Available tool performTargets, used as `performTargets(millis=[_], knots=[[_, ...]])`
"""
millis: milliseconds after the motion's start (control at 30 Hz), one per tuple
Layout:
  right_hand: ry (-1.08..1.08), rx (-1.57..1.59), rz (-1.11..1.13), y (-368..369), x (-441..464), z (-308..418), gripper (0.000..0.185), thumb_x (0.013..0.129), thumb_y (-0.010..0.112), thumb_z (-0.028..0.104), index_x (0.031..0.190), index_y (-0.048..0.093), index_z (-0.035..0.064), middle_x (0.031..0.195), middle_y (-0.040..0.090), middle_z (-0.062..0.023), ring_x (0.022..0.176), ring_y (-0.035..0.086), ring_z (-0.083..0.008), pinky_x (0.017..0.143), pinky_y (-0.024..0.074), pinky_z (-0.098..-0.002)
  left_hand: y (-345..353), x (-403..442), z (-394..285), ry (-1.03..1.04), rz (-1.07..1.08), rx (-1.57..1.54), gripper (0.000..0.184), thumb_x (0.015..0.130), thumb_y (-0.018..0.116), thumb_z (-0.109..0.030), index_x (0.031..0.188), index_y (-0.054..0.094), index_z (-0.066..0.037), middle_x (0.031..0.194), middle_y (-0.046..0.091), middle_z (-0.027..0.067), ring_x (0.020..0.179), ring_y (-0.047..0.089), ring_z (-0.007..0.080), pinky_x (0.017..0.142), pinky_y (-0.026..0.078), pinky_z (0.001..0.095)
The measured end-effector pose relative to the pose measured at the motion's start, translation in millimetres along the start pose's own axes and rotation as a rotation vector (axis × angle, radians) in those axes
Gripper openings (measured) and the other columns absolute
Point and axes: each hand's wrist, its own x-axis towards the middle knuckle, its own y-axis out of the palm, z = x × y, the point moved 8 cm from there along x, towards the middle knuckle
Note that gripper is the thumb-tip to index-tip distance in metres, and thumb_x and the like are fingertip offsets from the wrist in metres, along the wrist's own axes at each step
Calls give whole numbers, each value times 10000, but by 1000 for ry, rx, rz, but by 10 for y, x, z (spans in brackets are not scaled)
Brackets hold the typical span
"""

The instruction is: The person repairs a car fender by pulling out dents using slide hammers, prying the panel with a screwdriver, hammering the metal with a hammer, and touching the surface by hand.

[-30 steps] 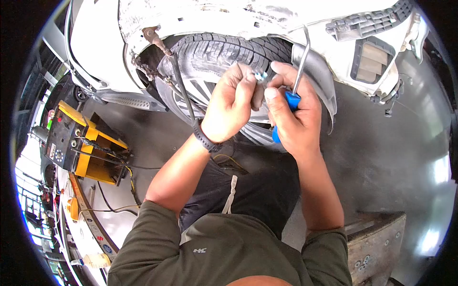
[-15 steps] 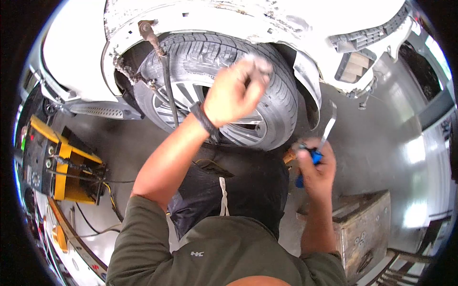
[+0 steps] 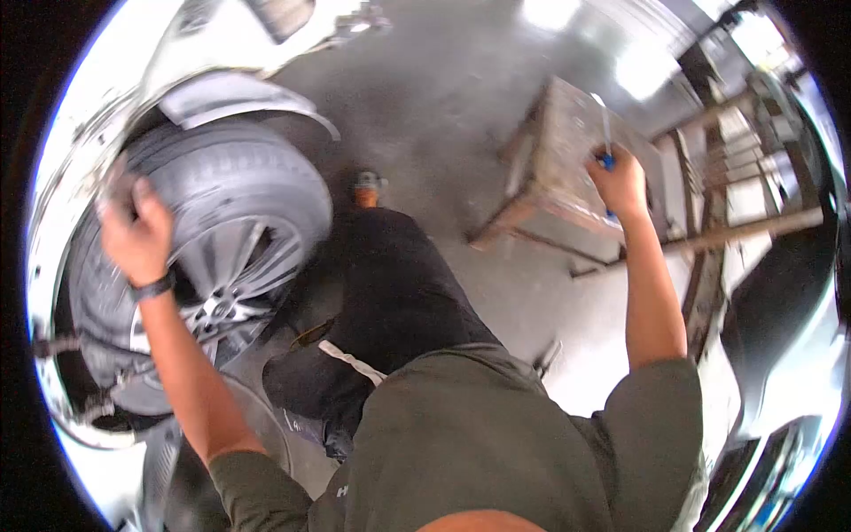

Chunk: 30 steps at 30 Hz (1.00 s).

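Note:
My left hand (image 3: 137,232), with a dark band at the wrist, is raised in front of the tire (image 3: 253,182) of a car wheel. Its fingers are curled and blurred; what they hold, if anything, I cannot make out. Out to the right, my right hand (image 3: 623,183) is closed around a blue-handled tool (image 3: 607,161) with a thin, flat silver blade pointing up and away. Behind that hand stands a worn wooden box-like stand (image 3: 567,146). The wheel's silver spoked rim (image 3: 232,266) faces me, below and right of my left hand.
A white car body (image 3: 97,106) with a loose fender liner (image 3: 235,96) surrounds the wheel on the left. An orange and grey item (image 3: 366,189) is on the floor by my knee. A rack with wooden bars (image 3: 745,232) stands at right.
My view has swung right, so the wheel now lies at left. My right hand has moved outward with the blue-handled tool, over the wooden stand. My left hand remains near the tire.

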Motion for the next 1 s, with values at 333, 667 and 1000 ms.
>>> performTargets(millis=[333,667,1000], knots=[[288,1,92,523,343,-1439,353,798,833,376,978,780,77,825,746,-133,796,728,-276,775,560,-405,89,69,-110,155,0,69,227,978,648,-130,1181,726,-65,1056,774,138,892,764,294,770,588,380],[310,-238,3,441,557,-2150,502,837,721,427,1072,740,-17,991,741,-270,974,728,-404,867,571,-465,171,46,-19,119,49,194,198,978,655,-196,1117,764,-108,1028,774,122,885,749,312,763,587,400],[-5,-566,30,563,900,-1936,589,924,565,458,1352,665,66,1299,672,-257,1224,644,-407,1051,490,-480,58,47,-276,158,61,333,231,840,738,-288,1015,718,-139,835,700,104,706,687,334,614,559,451]])
